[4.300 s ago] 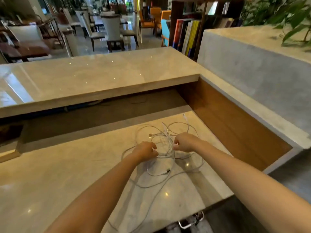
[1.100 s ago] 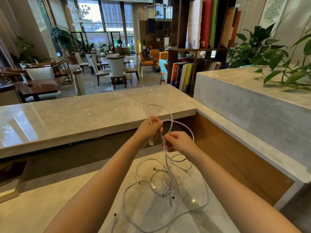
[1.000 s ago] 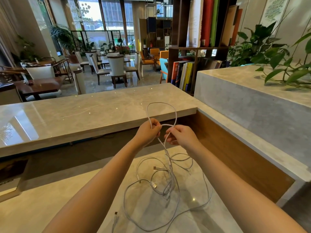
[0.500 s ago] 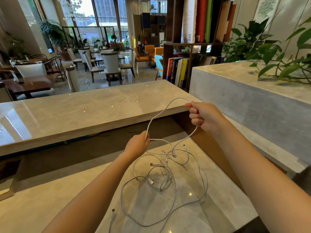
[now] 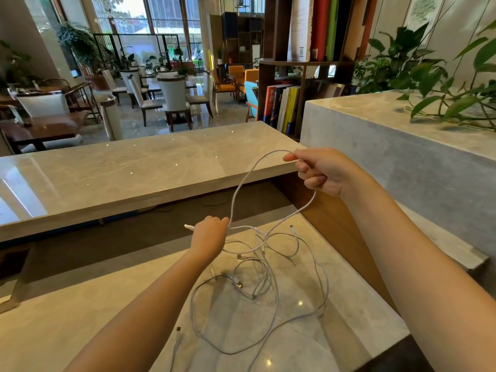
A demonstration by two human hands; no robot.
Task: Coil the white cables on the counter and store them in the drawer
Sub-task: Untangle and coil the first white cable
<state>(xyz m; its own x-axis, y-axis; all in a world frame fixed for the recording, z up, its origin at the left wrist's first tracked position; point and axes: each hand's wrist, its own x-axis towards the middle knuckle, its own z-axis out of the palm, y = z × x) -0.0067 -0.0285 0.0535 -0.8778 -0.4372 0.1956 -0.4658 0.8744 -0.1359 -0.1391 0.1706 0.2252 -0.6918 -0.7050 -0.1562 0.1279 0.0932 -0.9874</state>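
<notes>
Two bare hands hold one white cable [image 5: 243, 183] stretched above a pale stone counter [image 5: 80, 312]. The left hand [image 5: 210, 234] sits low, just above the counter's middle, its fingers curled closed around the cable near one end; a short plug tip [image 5: 188, 226] pokes out past the knuckles toward the left. The right hand [image 5: 319, 170] is raised higher and farther right, over the counter's right edge. Its thumb and forefinger pinch the cable at the top of a bend, and the other fingers are loosely curled beneath.

Between the hands, the held cable rises in a long diagonal arc from lower left to upper right. From the right hand it drops back down and left into the pile. So its free length lies below and between both hands, with the left hand nearer to it.

The rest of the white cables [image 5: 265, 285] lie in a loose tangle on the counter, below the left hand and spreading toward the near right corner. Several plug ends show among the loops. One separate end [image 5: 178, 330] lies near the front edge.

No drawer can be seen. Judging by this, coiling has barely begun. The likely next move is bringing the right hand's bend back to the left fist to form a first loop. The tangle may drag along with it.
</notes>
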